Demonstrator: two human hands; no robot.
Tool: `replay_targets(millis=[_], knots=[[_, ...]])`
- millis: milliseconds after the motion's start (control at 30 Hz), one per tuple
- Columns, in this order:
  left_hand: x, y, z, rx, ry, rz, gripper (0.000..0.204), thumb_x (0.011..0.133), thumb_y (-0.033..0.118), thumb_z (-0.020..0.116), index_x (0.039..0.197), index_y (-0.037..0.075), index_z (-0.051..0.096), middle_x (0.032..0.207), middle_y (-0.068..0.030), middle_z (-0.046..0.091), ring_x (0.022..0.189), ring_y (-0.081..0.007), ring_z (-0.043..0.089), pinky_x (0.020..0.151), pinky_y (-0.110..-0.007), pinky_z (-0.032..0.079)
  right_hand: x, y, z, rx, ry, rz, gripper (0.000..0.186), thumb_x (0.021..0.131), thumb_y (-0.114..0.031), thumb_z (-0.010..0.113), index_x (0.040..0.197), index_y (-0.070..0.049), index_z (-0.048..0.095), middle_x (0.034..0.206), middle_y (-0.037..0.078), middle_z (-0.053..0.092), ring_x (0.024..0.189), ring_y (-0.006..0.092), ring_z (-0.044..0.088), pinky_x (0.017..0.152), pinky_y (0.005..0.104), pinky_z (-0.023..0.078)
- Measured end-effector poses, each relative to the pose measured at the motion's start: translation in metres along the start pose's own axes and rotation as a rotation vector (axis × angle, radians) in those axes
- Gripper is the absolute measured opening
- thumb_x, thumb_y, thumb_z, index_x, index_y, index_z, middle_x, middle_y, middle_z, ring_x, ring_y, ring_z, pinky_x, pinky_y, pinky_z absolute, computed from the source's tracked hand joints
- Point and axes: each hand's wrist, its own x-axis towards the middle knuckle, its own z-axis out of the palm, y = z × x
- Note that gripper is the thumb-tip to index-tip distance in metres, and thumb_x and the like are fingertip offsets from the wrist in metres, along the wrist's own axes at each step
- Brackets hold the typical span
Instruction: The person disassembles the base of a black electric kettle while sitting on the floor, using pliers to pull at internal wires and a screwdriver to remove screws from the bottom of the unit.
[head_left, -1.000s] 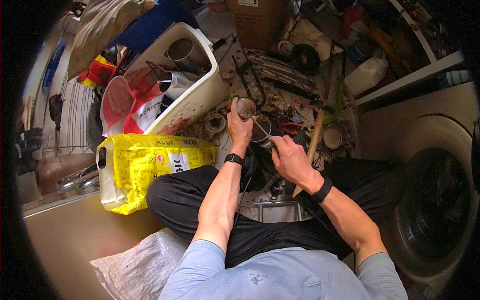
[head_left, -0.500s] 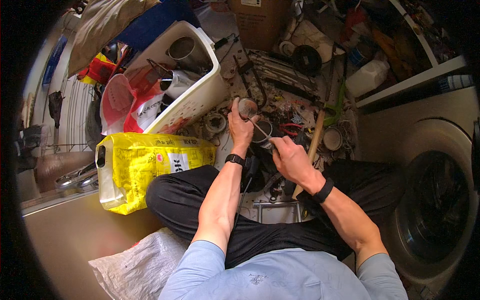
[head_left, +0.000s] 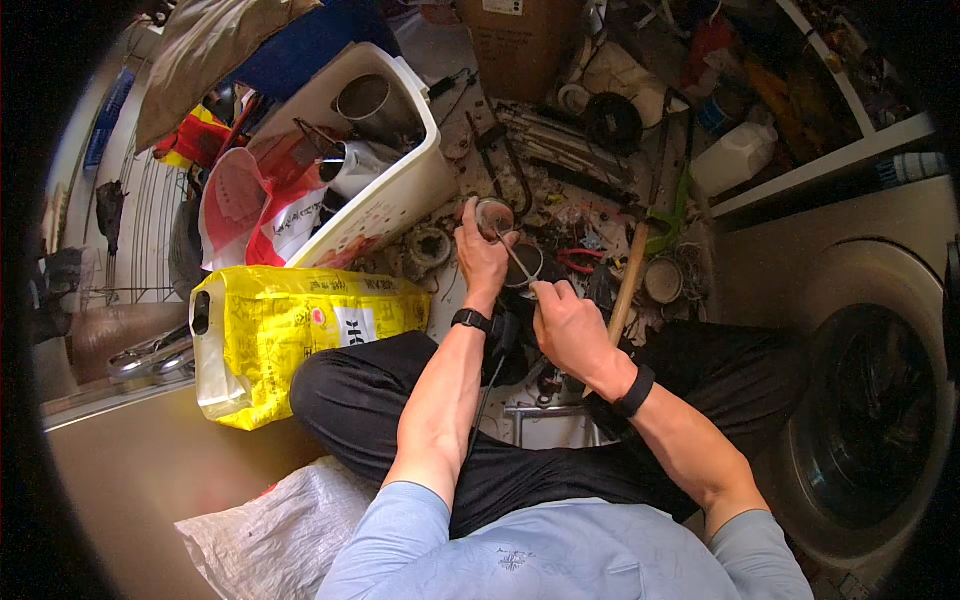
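Note:
My left hand is closed around a small round cup, its open mouth facing up. A thin metal rod slants from the cup to my right hand, whose fingers pinch its near end. The rod's far tip reaches to the cup; whether it touches the inside cannot be seen. Just below the cup stands a dark can with a round rim, partly behind the rod. Beside it to the right lie red-handled pliers.
A wooden handle lies right of my right hand. A yellow bag and a white bin stand to the left, a washing machine to the right. Scattered tools and debris cover the floor ahead, before a cardboard box.
My right hand has shifted slightly left and toward me, and the rod now slopes more steeply. The left hand and cup have stayed nearly in place.

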Motion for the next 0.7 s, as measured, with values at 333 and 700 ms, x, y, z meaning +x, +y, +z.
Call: replay_targets(millis=[333,700], knots=[[-0.001,0.003,-0.001,0.053,0.031,0.010,0.098,0.076,0.012,0.094,0.159,0.024,0.044,0.107,-0.0143,0.058,0.098,-0.0352,0.062,0.088,-0.049,0.052,0.020,-0.002,-0.006,0.144,0.061,0.095,0.024,0.096,-0.009,0.063,0.117,0.003,0.062,0.095,0.029,0.070,0.082,0.0493,0.070,0.076,0.0560,0.058],[0.020,-0.020,-0.021,-0.128,-0.147,0.073,0.083,0.081,0.005,0.082,0.156,0.009,0.045,0.134,-0.0192,0.064,0.116,-0.0351,0.066,0.099,-0.044,0.054,0.038,-0.003,-0.022,0.581,-0.148,0.621,0.043,0.098,-0.019,0.057,0.130,0.008,0.062,0.095,0.019,0.075,0.086,0.0289,0.073,0.081,0.0430,0.056]])
